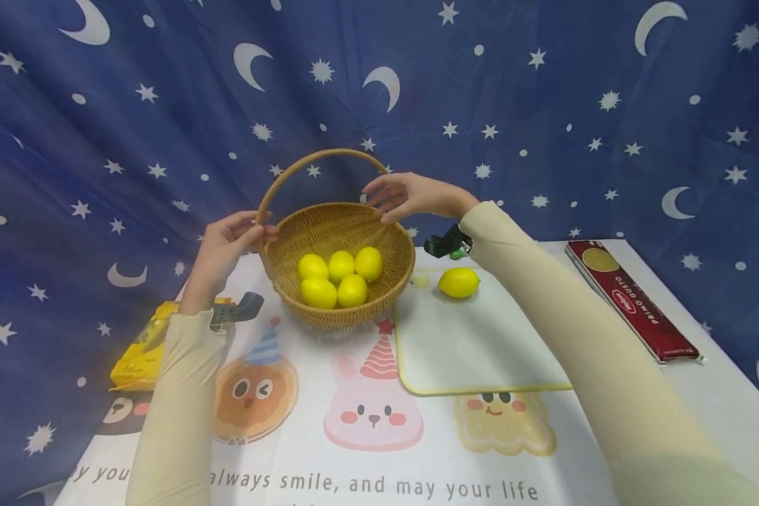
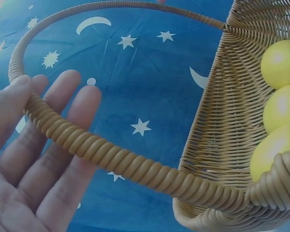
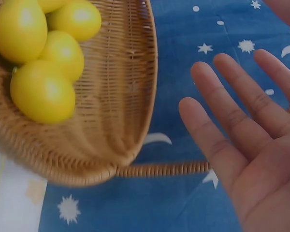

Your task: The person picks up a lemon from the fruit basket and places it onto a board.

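A wicker basket (image 1: pixel 341 323) stands at the back of the table, its opening tilted toward me. Several yellow lemons (image 1: pixel 352 290) lie inside it. My left hand (image 1: pixel 224 246) holds the left side of its arched handle (image 2: pixel 121 159), thumb on one side and fingers behind. Near the handle's right side, my right hand (image 1: pixel 420 195) has its fingers loosely extended. Its palm and spread fingers show in the right wrist view, where the hand hides part of the handle. One more lemon (image 1: pixel 459 282) lies on a white board with a yellow edge (image 1: pixel 481 351), right of the basket.
At the right lies a long red packet (image 1: pixel 632 299) marked Primo Gusto. A yellow packet (image 1: pixel 142 358) is partly behind my left forearm. A small green item (image 1: pixel 458 254) shows near my right wrist. Blue cloth with moons and stars (image 1: pixel 512 105) hangs behind the printed white tabletop (image 1: pixel 316 464).
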`<action>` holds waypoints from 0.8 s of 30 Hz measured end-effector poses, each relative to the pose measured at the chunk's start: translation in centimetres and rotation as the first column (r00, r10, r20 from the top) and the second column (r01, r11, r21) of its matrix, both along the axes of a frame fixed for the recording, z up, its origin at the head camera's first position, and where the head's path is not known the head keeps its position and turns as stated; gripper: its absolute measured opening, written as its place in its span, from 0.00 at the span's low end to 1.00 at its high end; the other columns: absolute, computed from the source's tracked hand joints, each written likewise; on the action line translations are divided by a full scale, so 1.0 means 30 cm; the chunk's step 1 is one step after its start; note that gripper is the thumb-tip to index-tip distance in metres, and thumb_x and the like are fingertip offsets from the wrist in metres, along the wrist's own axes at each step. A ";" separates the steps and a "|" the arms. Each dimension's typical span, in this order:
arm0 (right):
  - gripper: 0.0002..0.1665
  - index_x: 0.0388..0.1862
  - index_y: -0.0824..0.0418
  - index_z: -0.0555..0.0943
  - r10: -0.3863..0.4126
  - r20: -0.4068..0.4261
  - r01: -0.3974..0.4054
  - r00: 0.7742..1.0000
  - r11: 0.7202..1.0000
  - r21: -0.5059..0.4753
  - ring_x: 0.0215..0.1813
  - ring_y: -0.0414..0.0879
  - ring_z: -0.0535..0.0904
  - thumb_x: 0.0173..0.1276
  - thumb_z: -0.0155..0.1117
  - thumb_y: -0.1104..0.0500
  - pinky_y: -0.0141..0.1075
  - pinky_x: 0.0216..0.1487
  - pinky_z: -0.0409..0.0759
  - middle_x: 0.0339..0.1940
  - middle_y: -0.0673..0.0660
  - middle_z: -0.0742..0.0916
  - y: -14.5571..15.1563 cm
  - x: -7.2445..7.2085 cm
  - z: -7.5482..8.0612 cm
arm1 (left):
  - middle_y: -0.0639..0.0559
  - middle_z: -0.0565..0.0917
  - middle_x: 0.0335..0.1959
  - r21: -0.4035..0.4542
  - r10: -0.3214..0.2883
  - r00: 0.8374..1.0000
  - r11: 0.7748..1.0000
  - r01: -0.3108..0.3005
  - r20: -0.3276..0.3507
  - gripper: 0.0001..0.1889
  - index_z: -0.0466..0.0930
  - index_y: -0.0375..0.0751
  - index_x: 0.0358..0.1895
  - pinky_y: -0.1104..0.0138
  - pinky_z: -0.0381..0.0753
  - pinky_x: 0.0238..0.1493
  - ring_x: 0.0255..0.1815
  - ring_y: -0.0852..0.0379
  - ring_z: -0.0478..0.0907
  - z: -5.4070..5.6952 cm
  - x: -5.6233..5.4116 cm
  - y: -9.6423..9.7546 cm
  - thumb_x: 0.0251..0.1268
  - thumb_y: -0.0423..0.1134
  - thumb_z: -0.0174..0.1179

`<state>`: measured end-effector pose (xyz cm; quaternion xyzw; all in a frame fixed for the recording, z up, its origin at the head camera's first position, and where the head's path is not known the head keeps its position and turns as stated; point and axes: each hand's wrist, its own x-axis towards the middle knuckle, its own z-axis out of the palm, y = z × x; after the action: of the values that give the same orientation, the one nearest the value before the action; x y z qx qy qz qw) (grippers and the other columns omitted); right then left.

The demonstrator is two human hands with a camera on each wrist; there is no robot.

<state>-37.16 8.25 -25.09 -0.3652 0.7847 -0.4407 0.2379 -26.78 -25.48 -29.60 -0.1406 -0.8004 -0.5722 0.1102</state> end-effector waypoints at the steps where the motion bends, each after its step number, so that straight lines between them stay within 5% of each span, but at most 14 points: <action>1: 0.34 0.66 0.59 0.66 0.011 0.004 -0.011 1.000 1.000 -0.004 0.62 0.50 0.75 0.61 0.65 0.64 0.44 0.62 0.75 0.65 0.59 0.75 -0.011 0.001 -0.001 | 0.67 0.86 0.34 0.006 -0.002 1.000 1.000 0.002 -0.002 0.17 0.76 0.38 0.56 0.77 0.80 0.43 0.37 0.69 0.83 -0.001 0.000 0.000 0.67 0.40 0.56; 14: 0.32 0.66 0.59 0.67 0.124 0.001 -0.124 0.992 0.990 0.066 0.67 0.54 0.70 0.62 0.64 0.62 0.41 0.65 0.73 0.67 0.56 0.73 -0.140 0.021 -0.043 | 0.70 0.84 0.29 -0.014 0.023 0.999 1.000 -0.023 -0.037 0.19 0.74 0.33 0.59 0.78 0.79 0.45 0.33 0.70 0.83 -0.002 0.000 -0.002 0.69 0.39 0.54; 24: 0.33 0.65 0.61 0.68 0.187 0.039 -0.191 0.982 0.975 0.111 0.67 0.57 0.70 0.61 0.66 0.62 0.40 0.65 0.72 0.66 0.58 0.74 -0.247 0.034 -0.128 | 0.70 0.85 0.29 -0.011 0.004 1.000 1.000 -0.005 -0.025 0.21 0.72 0.32 0.60 0.79 0.79 0.45 0.33 0.68 0.84 -0.012 0.006 -0.013 0.69 0.40 0.54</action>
<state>-36.13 0.84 -28.94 -0.4178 0.7669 -0.3756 0.3101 -26.61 -25.88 -29.95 -0.1467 -0.8023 -0.5658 0.1209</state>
